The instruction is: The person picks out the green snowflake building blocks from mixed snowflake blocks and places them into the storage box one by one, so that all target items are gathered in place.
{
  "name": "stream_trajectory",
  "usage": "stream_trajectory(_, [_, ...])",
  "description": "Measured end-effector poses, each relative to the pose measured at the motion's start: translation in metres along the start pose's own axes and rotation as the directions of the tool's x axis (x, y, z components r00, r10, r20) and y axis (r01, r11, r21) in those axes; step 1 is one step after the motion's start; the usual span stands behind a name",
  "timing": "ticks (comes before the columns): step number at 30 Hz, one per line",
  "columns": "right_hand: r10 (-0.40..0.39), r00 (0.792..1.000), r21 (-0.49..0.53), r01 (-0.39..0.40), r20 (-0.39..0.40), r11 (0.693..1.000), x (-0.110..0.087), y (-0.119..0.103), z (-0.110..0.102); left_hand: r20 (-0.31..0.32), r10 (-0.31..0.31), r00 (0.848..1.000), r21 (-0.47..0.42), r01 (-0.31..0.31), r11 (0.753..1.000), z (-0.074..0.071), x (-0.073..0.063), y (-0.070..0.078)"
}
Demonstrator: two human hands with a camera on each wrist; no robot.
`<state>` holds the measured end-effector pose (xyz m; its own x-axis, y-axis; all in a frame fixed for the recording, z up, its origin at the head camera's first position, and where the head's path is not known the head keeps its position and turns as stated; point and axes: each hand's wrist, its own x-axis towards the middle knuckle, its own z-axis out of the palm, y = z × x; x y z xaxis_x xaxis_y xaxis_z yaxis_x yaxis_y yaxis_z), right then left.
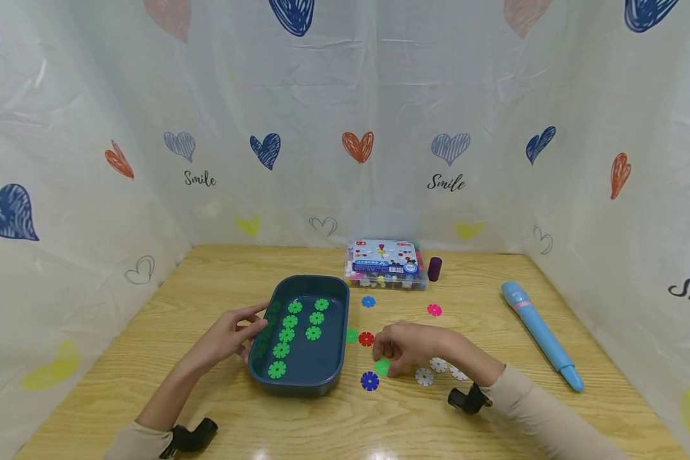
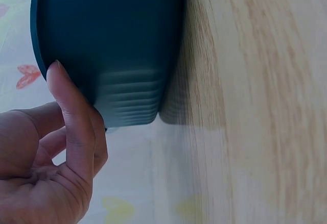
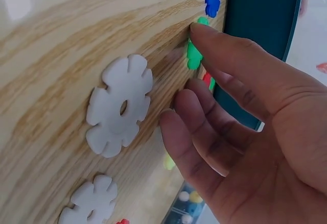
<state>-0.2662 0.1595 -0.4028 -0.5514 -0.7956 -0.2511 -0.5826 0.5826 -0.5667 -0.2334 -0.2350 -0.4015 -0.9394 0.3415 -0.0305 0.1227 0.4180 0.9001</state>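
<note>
A dark blue-green tray [image 1: 301,383] stands on the table with several green snowflake discs [image 1: 281,350] lying inside in two rows. My left hand [image 1: 230,332] grips the tray's left side, fingertips at the rim; the outer wall [image 2: 117,40] fills much of the left wrist view. To the right of the tray, my right hand [image 1: 408,345] pinches a green snowflake disc [image 3: 194,54] low at the table, its thumb on one edge and the index finger mostly hidden. A red disc [image 1: 366,339], another green disc [image 1: 352,336] and a dark blue disc [image 1: 370,381] lie close by.
White discs [image 1: 424,377] lie under and beside the right forearm. Farther back are a light blue disc [image 1: 368,301] and a pink disc [image 1: 434,310]. A clear parts box [image 1: 385,265] and a dark purple cylinder [image 1: 434,269] stand by the curtain; a blue stick-shaped object [image 1: 542,335] lies right.
</note>
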Motion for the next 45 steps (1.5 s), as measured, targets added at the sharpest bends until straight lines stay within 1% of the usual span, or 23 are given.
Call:
stream_trajectory(3, [-0.008, 1.0, 0.009, 0.008, 0.005, 1.0, -0.0001, -0.0004, -0.0005, -0.001, 0.0, 1.0, 0.002, 0.0, 1.0, -0.0002, 0.0, 0.0002])
stream_trajectory(13, [0.004, 1.0, 0.051, -0.005, 0.018, 0.999, -0.0019, 0.0008, -0.0003, -0.001, 0.002, 1.0, 0.019, -0.002, 1.0, -0.0002, 0.0004, -0.0004])
stream_trajectory(28, [0.015, 1.0, 0.044, -0.015, 0.007, 0.999, -0.0033, -0.001, 0.0008, -0.002, -0.007, 1.0, 0.02, 0.007, 1.0, 0.0, -0.0002, 0.0003])
stream_trajectory(33, [0.019, 1.0, 0.057, -0.019, 0.005, 0.998, -0.0045, -0.0016, 0.0004, -0.007, -0.01, 1.0, 0.023, 0.01, 1.0, 0.0003, -0.0001, 0.0008])
stream_trajectory(42, [-0.025, 1.0, 0.022, 0.025, -0.018, 0.999, -0.0077, 0.001, -0.0035, -0.004, -0.006, 1.0, 0.014, 0.006, 1.0, 0.0006, -0.0002, 0.0008])
stream_trajectory(45, [-0.027, 0.999, 0.013, 0.027, -0.032, 1.0, -0.0087, 0.0015, -0.0045, -0.007, -0.01, 1.0, 0.013, 0.01, 1.0, 0.0008, 0.0002, 0.0004])
